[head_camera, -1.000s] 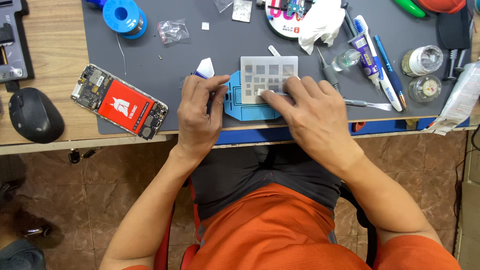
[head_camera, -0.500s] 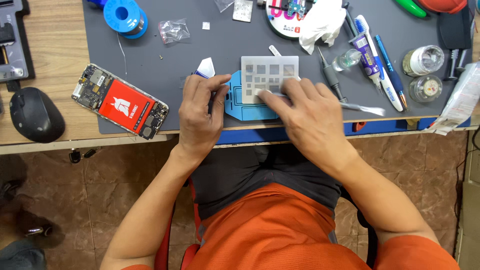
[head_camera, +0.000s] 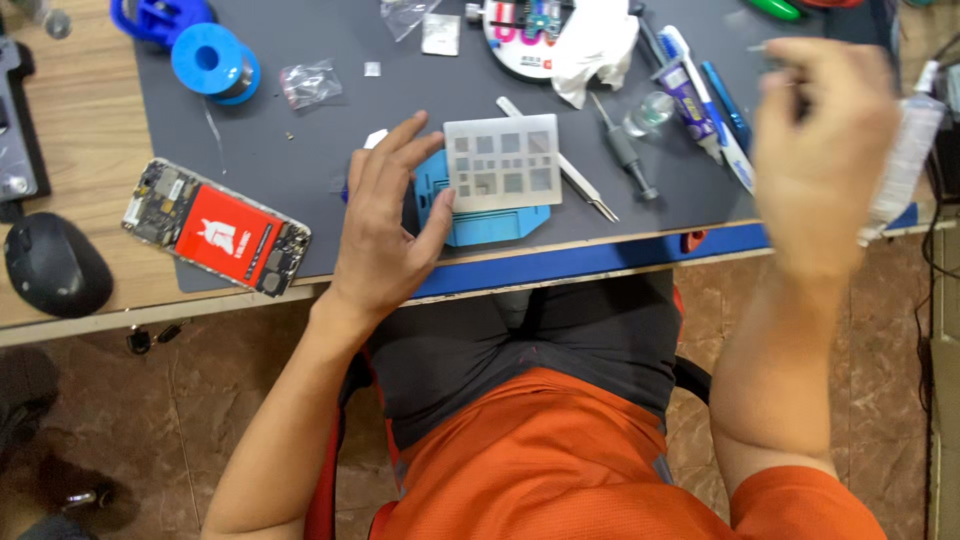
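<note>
Our right hand (head_camera: 820, 160) has come up off the metal stencil (head_camera: 503, 162) and now hangs blurred at about two o'clock from it, above the pens and tubes; whether it is closed on some thin tool we cannot tell. A second ago it lay flat on the stencil beside the left hand. Our left hand (head_camera: 385, 225) stays down, open, fingers spread, thumb touching the stencil's left edge and the blue holder (head_camera: 487, 222) under it. We judge the plate is now steadied by one hand only. The stencil sits near the front edge of the grey mat (head_camera: 320, 140) on the desk (head_camera: 80, 160), tweezers (head_camera: 560, 172) just beside it at three o'clock, an opened phone (head_camera: 215, 227) well apart at nine o'clock.
</note>
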